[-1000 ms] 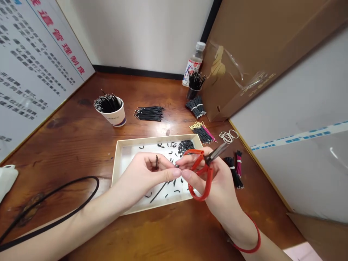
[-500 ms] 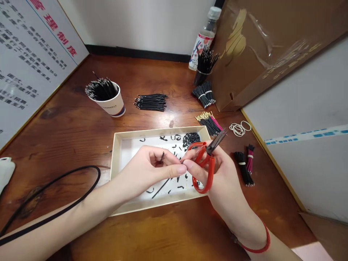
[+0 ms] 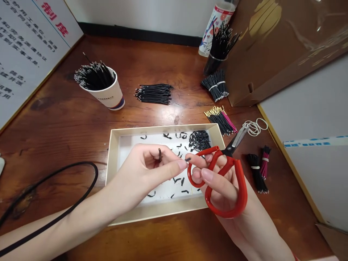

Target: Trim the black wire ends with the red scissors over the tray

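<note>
Shifted since the last frame: red-handled scissors (image 3: 240, 197) have rotated in the right hand (image 3: 221, 188), blades now angled far-right past the tray corner. Both hands sit over a cardboard tray (image 3: 163, 214) on a wooden desk (image 3: 49, 145), the tray holding black wire offcuts (image 3: 199, 140). Right fingers (image 3: 208, 175) curl through the handle loops; left hand (image 3: 144, 170) has its fingers (image 3: 165, 159) pressed together, pinching a short black wire (image 3: 160, 155) upright above the tray.

Left hand (image 3: 141, 170), right hand (image 3: 219, 190), forearms (image 3: 81, 206) bare; probably red bracelet (image 3: 295, 258) on right wrist, at frame edge.
</note>
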{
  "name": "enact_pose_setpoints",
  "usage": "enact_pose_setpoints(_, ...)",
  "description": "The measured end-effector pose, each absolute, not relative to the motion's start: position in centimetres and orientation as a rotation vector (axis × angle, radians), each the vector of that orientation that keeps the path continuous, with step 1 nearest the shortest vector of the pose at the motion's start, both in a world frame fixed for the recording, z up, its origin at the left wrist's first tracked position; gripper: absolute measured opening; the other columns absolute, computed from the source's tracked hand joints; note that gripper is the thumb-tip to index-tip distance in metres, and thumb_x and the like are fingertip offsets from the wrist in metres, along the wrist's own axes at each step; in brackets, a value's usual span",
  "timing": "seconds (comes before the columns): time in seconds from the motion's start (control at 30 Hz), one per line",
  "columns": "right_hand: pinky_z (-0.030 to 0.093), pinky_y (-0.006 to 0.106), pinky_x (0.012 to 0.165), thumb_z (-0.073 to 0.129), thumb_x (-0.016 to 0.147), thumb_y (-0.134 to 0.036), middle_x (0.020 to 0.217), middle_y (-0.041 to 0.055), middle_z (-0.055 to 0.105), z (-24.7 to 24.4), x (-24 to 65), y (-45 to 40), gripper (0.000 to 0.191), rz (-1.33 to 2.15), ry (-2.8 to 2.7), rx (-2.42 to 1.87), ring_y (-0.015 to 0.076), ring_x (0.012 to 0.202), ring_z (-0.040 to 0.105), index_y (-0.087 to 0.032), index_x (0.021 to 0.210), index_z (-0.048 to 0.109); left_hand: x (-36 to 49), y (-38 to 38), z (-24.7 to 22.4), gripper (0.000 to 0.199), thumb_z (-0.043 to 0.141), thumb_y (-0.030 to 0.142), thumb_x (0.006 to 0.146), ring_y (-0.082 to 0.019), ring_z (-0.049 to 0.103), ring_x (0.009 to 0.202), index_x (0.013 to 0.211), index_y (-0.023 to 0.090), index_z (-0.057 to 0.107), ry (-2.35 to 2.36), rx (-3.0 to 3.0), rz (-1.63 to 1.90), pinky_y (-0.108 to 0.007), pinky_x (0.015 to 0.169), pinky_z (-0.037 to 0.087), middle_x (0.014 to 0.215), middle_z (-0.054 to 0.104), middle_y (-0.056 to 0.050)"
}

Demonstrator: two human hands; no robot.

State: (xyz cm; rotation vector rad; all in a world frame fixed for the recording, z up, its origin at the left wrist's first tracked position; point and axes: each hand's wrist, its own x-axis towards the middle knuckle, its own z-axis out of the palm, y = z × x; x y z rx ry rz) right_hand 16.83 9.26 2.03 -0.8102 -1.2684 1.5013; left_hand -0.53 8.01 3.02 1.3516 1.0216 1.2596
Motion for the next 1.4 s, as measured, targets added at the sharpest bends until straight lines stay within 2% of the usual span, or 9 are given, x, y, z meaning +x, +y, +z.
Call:
enact_pose_setpoints(0.2,0.055,0.031,0.073,0.081,0.071,-0.038,0.080,-0.0003,0.073,1.8,17.1,9.4,0.015,1.492,-1.284,-0.791,0.0180,0.081,0.067,-0.029,0.080,0.074,-0.5,8.0,3.1,0.019,0.073,0.029,0.076,-0.009,0.046,0.055,0.060,0.018,0.068,1.045,1.334,1.258,-0.021,0.048,0.034,0.059,0.063,0.002)
enact_pose_setpoints(0.43,0.054,0.026,0.076,0.080,0.073,-0.033,0.078,-0.0026,0.072,1.8,17.1,9.2,0.008,1.523,-1.292,-0.747,0.0146,0.083,0.067,-0.029,0.074,0.073,-0.5,7.9,3.2,0.019,0.072,0.027,0.076,-0.008,0.047,0.055,0.062,0.017,0.066,1.018,1.341,1.259,-0.020,0.050,0.035,0.061,0.065,0.001)
enact_pose_setpoints(0.6,0.052,0.028,0.085,0.080,0.073,-0.035,0.077,-0.0017,0.072,2.0,17.1,9.2,0.011,1.550,-1.289,-0.761,0.0170,0.094,0.067,-0.028,0.073,0.071,-0.4,8.2,3.1,0.020,0.074,0.031,0.073,-0.009,0.044,0.053,0.063,0.017,0.063,1.099,1.337,1.240,-0.021,0.046,0.031,0.060,0.059,0.001)
enact_pose_setpoints(0.77,0.052,0.029,0.086,0.078,0.075,-0.034,0.078,-0.0014,0.071,1.8,17.2,9.4,0.011,1.566,-1.298,-0.734,0.0174,0.096,0.065,-0.028,0.072,0.069,-0.4,8.1,3.0,0.020,0.074,0.032,0.071,-0.009,0.041,0.053,0.064,0.017,0.062,1.123,1.390,1.259,-0.022,0.046,0.031,0.059,0.054,0.002)
enact_pose_setpoints(1.0,0.054,0.027,0.074,0.080,0.072,-0.037,0.083,-0.0009,0.074,1.8,17.1,9.4,0.016,1.579,-1.271,-0.719,0.0144,0.079,0.066,-0.029,0.083,0.072,-0.3,8.1,3.4,0.019,0.076,0.027,0.068,-0.009,0.040,0.052,0.060,0.017,0.062,1.160,1.464,1.338,-0.022,0.047,0.032,0.053,0.048,0.004)
enact_pose_setpoints(1.1,0.056,0.030,0.077,0.081,0.070,-0.039,0.086,0.0011,0.075,1.8,16.9,9.7,0.024,1.540,-1.281,-0.772,0.0163,0.081,0.067,-0.026,0.086,0.069,-0.3,8.1,3.3,0.019,0.075,0.028,0.067,-0.009,0.041,0.051,0.060,0.018,0.061,1.179,1.463,1.309,-0.023,0.047,0.031,0.053,0.048,0.004)
enact_pose_setpoints(1.27,0.057,0.031,0.067,0.087,0.062,-0.026,0.079,-0.0003,0.073,2.6,17.2,10.9,0.037,1.293,-1.608,-0.798,0.0177,0.072,0.069,-0.023,0.083,0.056,-0.2,8.1,2.9,0.014,0.072,0.025,0.067,-0.011,0.042,0.055,0.060,0.018,0.062,1.238,1.561,1.290,-0.026,0.056,0.035,0.053,0.049,0.005)
enact_pose_setpoints(1.33,0.054,0.029,0.063,0.084,0.066,-0.024,0.074,-0.0012,0.071,4.1,18.2,11.7,0.033,1.151,-1.820,-0.783,0.0161,0.069,0.067,-0.023,0.080,0.053,-0.1,8.1,2.9,0.011,0.072,0.024,0.068,-0.012,0.046,0.061,0.064,0.018,0.064,1.243,1.623,1.262,-0.027,0.062,0.038,0.058,0.054,0.003)
enact_pose_setpoints(1.4,0.052,0.029,0.058,0.082,0.069,-0.026,0.071,0.0001,0.071,6.3,19.3,13.1,0.029,1.063,-2.063,-0.820,0.0155,0.064,0.065,-0.022,0.078,0.054,-0.2,8.2,2.8,0.017,0.074,0.031,0.072,-0.015,0.051,0.072,0.082,0.019,0.068,1.285,1.620,1.334,-0.028,0.069,0.042,0.074,0.061,0.000)
